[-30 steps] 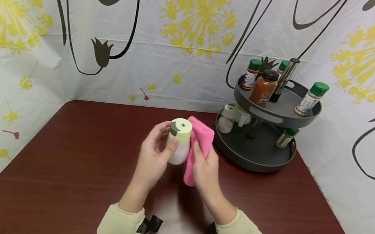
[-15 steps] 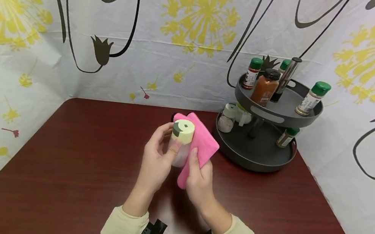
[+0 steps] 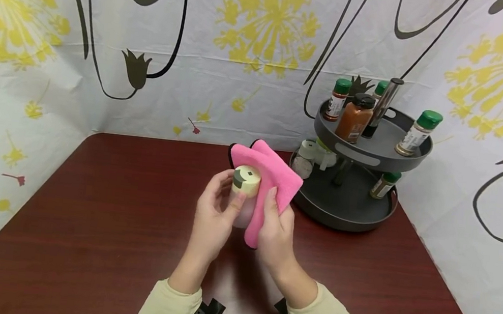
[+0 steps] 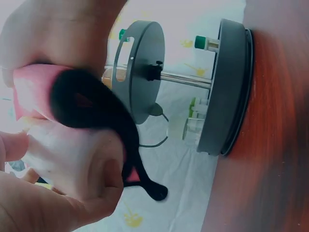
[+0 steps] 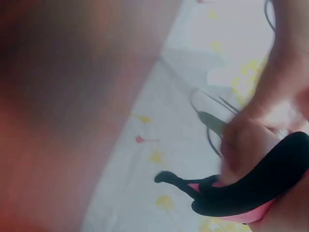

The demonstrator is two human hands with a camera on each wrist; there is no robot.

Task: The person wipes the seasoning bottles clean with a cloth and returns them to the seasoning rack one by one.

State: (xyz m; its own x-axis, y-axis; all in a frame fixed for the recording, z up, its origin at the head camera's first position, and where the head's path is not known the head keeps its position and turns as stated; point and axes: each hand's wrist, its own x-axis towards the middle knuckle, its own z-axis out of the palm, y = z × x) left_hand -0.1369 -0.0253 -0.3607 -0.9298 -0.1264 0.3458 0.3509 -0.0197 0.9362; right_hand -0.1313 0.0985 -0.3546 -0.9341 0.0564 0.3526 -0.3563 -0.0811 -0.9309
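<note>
In the head view my left hand (image 3: 215,212) grips a whitish shaker bottle (image 3: 246,208) with a pale yellow-green cap, its thumb on the near side. My right hand (image 3: 277,234) holds a folded pink cloth (image 3: 277,172) with black edging, thumb on top. The cloth lies against the bottle's right side and reaches behind its cap. From the left wrist, the bottle's pale base (image 4: 72,157) shows between the curled fingers, the black cloth edge running along it. Both are held up above the table.
A dark two-tier turntable rack (image 3: 342,215) stands at the back right. Its upper tier carries several spice jars, including an orange-brown one (image 3: 355,119). Lower down are a white-capped shaker (image 3: 304,160) and a green-capped jar (image 3: 385,185). Patterned sheeting (image 3: 200,34) hangs behind the dark red table (image 3: 103,213).
The cloth has spread out and swung behind the bottle's cap, its upper end moving up and its corner right. The bottle has shifted slightly right and down with the left hand.
</note>
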